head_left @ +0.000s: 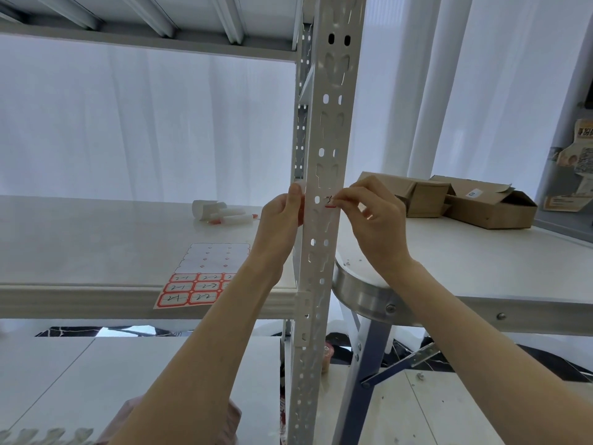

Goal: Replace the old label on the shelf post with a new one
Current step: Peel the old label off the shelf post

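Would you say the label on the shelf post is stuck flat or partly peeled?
Partly peeled: the right hand pinches the label at the post edge.

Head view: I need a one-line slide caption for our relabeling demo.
Right hand pinches a red-bordered label at the shelf post while the left hand steadies it.

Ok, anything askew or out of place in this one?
Yes: the label sheet on the shelf lies skewed, its corner hanging over the front edge. The label on the post is partly peeled.
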